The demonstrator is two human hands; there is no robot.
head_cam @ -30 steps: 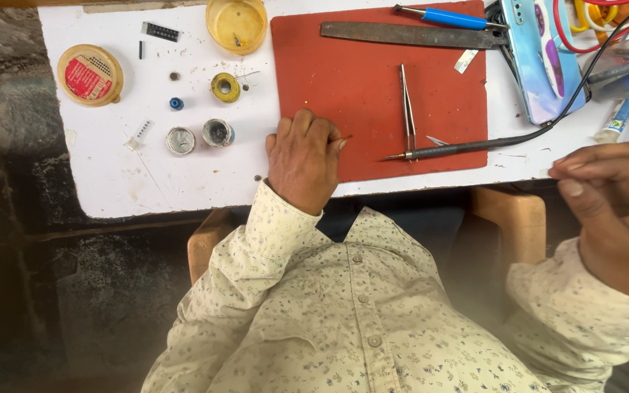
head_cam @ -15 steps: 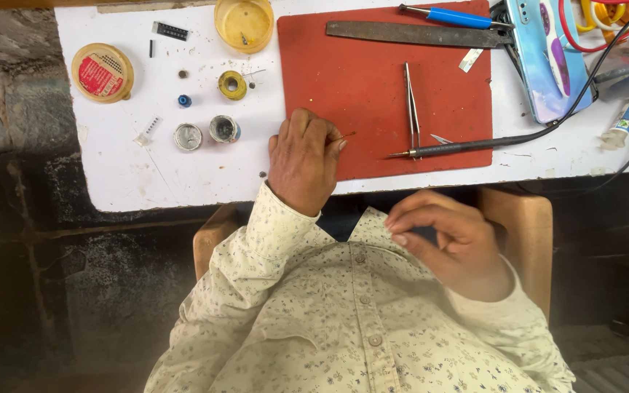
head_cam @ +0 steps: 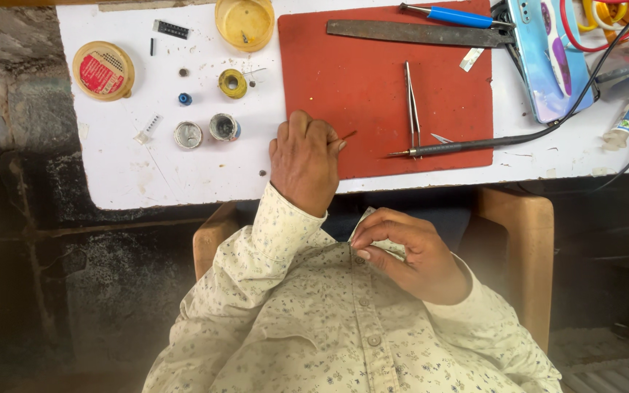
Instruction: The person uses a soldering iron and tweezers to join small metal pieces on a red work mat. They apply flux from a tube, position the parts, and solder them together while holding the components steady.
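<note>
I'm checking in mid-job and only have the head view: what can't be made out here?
- Left hand: its fingers cover most of the thin stick in its grip.
- Right hand: fingertips pinch at the shirt; anything between them is too small to see.
- Phone and cables: cut off by the top edge.

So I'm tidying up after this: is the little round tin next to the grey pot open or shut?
Cannot tell for sure. The small round tin stands upright on the white table, showing a flat pale metallic top, either a lid or an empty bottom.
</note>
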